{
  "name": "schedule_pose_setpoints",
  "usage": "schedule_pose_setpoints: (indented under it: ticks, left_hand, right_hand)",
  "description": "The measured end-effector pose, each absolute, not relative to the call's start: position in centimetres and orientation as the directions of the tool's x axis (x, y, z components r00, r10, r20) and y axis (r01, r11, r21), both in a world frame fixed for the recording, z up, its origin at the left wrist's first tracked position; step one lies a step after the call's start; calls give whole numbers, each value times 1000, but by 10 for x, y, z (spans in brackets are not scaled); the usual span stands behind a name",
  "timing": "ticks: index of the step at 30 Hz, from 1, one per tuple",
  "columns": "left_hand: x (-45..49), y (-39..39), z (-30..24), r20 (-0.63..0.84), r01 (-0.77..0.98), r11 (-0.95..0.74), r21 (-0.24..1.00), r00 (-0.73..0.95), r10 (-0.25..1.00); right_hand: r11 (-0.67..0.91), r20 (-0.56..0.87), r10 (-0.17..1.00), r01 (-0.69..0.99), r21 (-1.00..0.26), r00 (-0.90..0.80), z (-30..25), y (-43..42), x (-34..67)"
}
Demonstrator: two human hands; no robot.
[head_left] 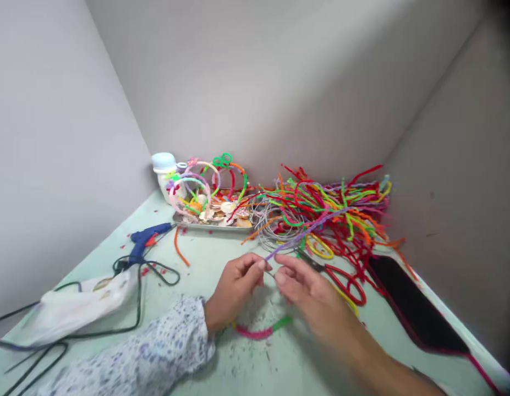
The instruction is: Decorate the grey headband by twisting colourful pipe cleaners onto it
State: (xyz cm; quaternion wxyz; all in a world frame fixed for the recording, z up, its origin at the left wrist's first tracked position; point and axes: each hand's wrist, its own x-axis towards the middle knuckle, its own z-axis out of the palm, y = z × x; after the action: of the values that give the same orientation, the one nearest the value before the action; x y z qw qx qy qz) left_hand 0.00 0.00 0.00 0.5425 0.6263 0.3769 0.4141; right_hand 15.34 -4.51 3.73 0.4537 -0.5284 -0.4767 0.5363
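My left hand (pixel 236 286) pinches the near end of a long purple pipe cleaner (pixel 308 231) that runs up and right toward a heap of coloured pipe cleaners (pixel 337 212). My right hand (pixel 310 294) is beside it, fingertips close to the same end, slightly blurred. Whether the right fingers grip the stem is unclear. A pink and green pipe-cleaner piece (pixel 261 331) lies on the pale green table (pixel 221 245) under my wrists. Red-handled scissors (pixel 345 280) lie just right of my right hand.
A blue glue gun (pixel 145 239) with black cable lies at the left, beside a white plastic bag (pixel 79 305). A metal tray (pixel 213 224) with shells and looped pipe-cleaner shapes stands at the back by a white bottle (pixel 164 170). A dark phone (pixel 411 305) lies at the right edge.
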Motion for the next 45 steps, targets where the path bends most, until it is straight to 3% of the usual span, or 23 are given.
schedule_pose_setpoints:
  ticks: [3,9,13,15,19,22,26,30,34,39,42,45]
  left_hand:
    - [2,0,2,139,30,-160,987,367,920]
    - [2,1,10,130,147,-208,967,414,901]
    - [-12,22,13,102,359,-191,914,253,962]
    - [-24,35,16,51,532,-186,826,258,965]
    - [-45,45,26,-120,841,-204,502,302,946]
    - [-51,39,31,-244,916,-244,318,327,913]
    - [-49,29,30,-272,923,-293,250,357,894]
    - [-48,31,28,-236,903,-294,314,374,897]
    - [-45,36,27,-237,797,-197,571,390,890]
    - [-25,38,22,-235,432,23,901,443,865]
    - [-6,38,16,-182,179,110,978,466,866]
    - [10,38,10,-202,-72,262,962,456,867]
  right_hand:
    - [-66,-70,995,57,-996,-64,30,-36,148]
    - [70,88,987,135,-988,135,20,-22,158]
    - [72,94,968,100,-992,231,12,-14,169]
    - [51,70,962,80,-996,263,6,-11,172]
    - [32,44,961,48,-998,273,-7,-7,174]
    - [60,68,962,38,-997,265,-14,-7,174]
    - [62,64,965,16,-998,253,-19,-6,174]
    - [68,70,965,15,-998,252,-19,-6,175]
    - [78,78,962,10,-997,262,-16,-6,173]
    - [141,131,948,-14,-990,289,-14,-6,173]
    - [154,147,937,3,-988,317,-13,-7,174]
    - [136,131,940,5,-991,314,-14,-7,175]
